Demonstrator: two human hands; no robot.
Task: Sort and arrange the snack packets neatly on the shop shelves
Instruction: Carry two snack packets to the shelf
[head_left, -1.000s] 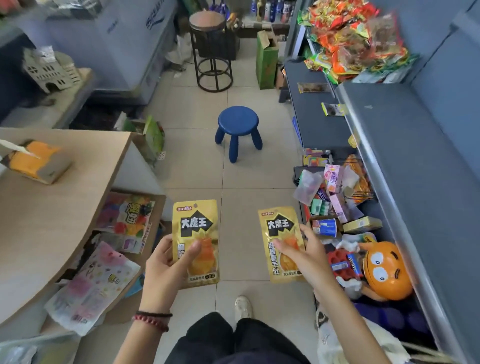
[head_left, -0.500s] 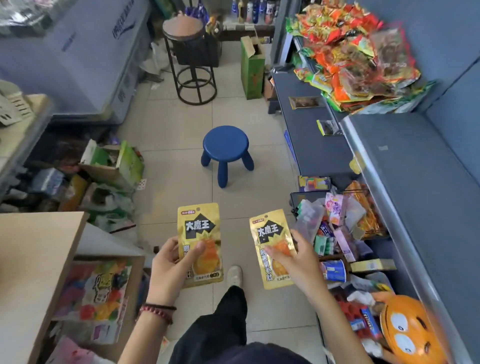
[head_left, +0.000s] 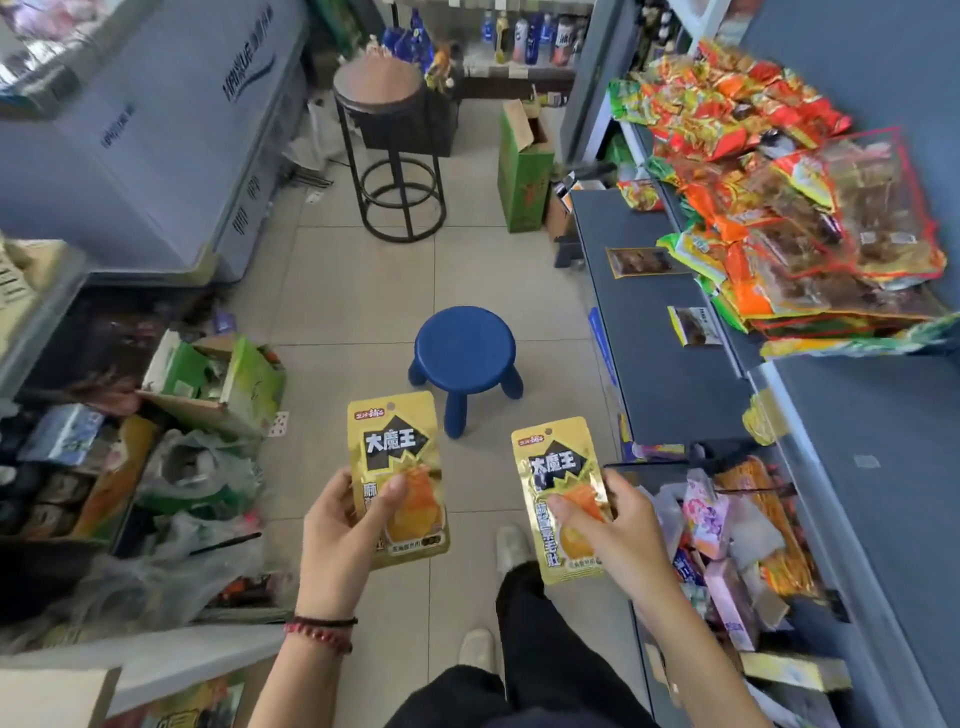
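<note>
A pale chest freezer (head_left: 156, 130) stands along the left side of the aisle. In front of it, opened green cartons (head_left: 234, 379) and plastic bags crowd the left edge of the tiled floor (head_left: 332, 291).

The left hand (head_left: 340, 540), with a beaded bracelet (head_left: 319, 629) at the wrist, holds the left gold packet (head_left: 397, 452) upright in the air above the floor. Its grip is closed on the packet's lower left part, with the thumb lying across the printed front and the fingers curled behind. The top half of the packet stands free.

Beyond the hands, a blue stool (head_left: 465, 348) stands in the middle of the floor, and a tall black stool (head_left: 389, 156) stands farther back.

The right gold packet (head_left: 558, 483) is just beside the first one and does not touch it. Its top leans a little to the left. The right hand (head_left: 618, 530) pinches it at mid-height by the right edge, thumb pressed on the front and fingers folded behind. Neither grip is spread.

Below that hand, a jumble of small goods (head_left: 727, 530) fills the bottom of the rack. Above it, two single dark packets (head_left: 693, 325) lie well apart on the grey lower shelf (head_left: 660, 384). On the upper shelf (head_left: 862, 415), a loose heap of red, orange and green snack packets (head_left: 779, 208) covers the far end and spills over its front edge.
</note>
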